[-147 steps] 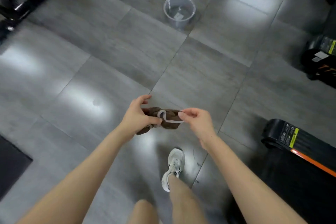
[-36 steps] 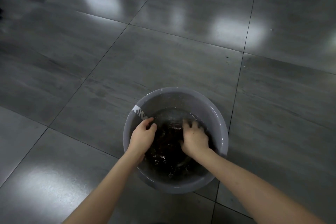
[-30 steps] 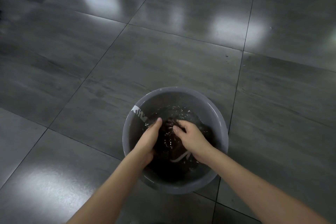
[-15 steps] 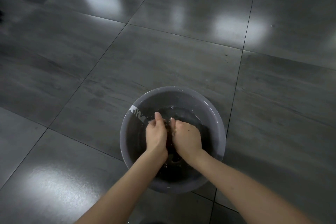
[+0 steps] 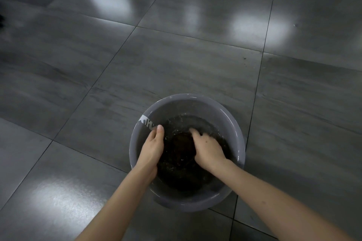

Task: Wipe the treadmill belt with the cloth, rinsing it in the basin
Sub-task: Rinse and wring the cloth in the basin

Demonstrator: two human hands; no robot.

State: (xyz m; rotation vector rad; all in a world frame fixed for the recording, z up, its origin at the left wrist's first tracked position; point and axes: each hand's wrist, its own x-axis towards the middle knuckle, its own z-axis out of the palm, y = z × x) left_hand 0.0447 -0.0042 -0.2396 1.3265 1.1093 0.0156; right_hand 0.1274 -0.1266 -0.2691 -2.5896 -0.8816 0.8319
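A round grey basin (image 5: 196, 103) stands on the floor, with dark water in it. The brown cloth (image 5: 179, 144) lies under the water in the middle as a dark lump. My left hand (image 5: 152, 147) is at the basin's left wall with the thumb pointing up. Its fingers curl down into the water at the cloth's left edge. My right hand (image 5: 207, 150) lies on the right part of the cloth, and its blurred fingers reach over it. The treadmill is out of view.
Large glossy grey floor tiles (image 5: 176, 60) with bright light reflections surround the basin on every side. A torn white label (image 5: 147, 122) sticks to the basin's inner left wall.
Half a second ago my two hands were pressed together over the cloth. They have since moved apart, the left to the basin wall and the right across the cloth. The basin has not moved.
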